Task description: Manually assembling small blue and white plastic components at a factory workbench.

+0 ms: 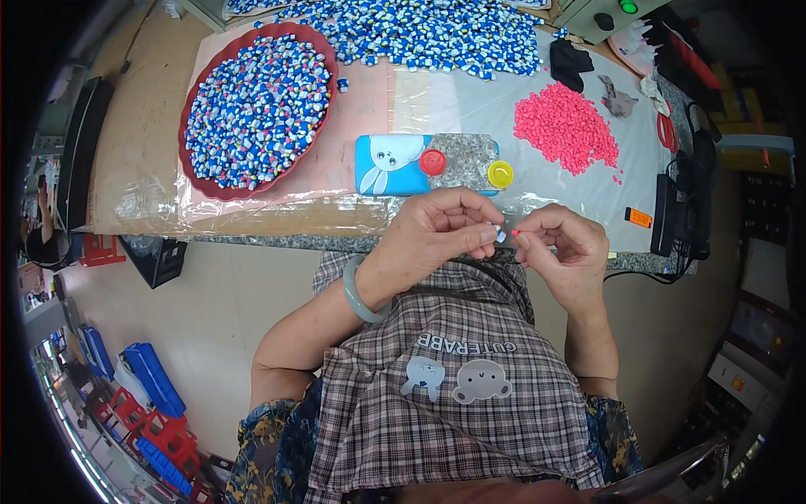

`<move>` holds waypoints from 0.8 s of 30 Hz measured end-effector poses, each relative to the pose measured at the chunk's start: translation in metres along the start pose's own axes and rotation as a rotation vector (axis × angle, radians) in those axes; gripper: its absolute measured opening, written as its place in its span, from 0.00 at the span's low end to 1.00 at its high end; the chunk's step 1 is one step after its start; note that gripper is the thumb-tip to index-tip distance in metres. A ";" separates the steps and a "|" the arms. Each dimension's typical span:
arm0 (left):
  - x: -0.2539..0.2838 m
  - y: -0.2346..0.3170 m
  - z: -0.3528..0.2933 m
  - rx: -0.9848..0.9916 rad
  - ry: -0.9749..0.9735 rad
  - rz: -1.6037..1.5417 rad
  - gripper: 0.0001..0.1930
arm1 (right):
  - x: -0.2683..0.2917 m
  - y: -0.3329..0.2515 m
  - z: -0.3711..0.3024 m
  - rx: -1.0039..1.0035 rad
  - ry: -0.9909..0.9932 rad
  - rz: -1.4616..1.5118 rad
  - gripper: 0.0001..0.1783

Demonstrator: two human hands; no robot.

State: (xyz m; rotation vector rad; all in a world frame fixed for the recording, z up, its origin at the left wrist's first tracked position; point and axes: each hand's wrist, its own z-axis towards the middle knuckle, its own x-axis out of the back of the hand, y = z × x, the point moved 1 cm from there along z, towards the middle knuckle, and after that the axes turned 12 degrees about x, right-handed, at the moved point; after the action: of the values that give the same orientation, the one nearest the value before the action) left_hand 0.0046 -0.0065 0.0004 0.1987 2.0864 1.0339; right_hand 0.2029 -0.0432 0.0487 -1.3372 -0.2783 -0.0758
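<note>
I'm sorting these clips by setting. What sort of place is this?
Probably a small hand-assembly workshop. A round red tray heaped with small blue-and-white plastic parts, a loose pile of tiny pink pieces, and both hands, left hand and right hand, pinching tiny parts together.

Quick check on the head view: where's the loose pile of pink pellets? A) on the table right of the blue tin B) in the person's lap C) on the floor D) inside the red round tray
A: the pink pellets lie heaped on the plastic-covered table, right of the blue tin; the red round tray holds blue-and-white pieces instead.
</note>
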 end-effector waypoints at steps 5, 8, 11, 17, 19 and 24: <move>-0.004 -0.001 -0.001 0.000 0.061 -0.013 0.11 | -0.004 0.000 -0.001 0.092 -0.011 -0.181 0.05; -0.004 -0.003 0.000 -0.025 0.058 -0.003 0.12 | -0.006 -0.001 0.000 0.139 0.003 -0.294 0.05; -0.005 -0.004 0.000 -0.066 0.085 0.021 0.12 | -0.009 -0.001 0.000 0.160 0.016 -0.341 0.05; -0.004 -0.007 0.001 -0.117 0.103 0.079 0.12 | -0.010 0.000 0.001 0.169 -0.003 -0.382 0.06; -0.004 -0.008 0.002 -0.128 0.099 0.074 0.11 | -0.012 0.000 0.001 0.175 -0.003 -0.406 0.06; -0.006 -0.008 0.002 -0.168 0.156 0.143 0.10 | -0.015 0.007 -0.001 0.278 -0.003 -0.478 0.07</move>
State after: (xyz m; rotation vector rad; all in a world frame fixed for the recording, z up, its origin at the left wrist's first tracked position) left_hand 0.0109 -0.0132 -0.0026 0.1894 2.1351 1.3424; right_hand 0.1901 -0.0439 0.0381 -0.9741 -0.5863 -0.4212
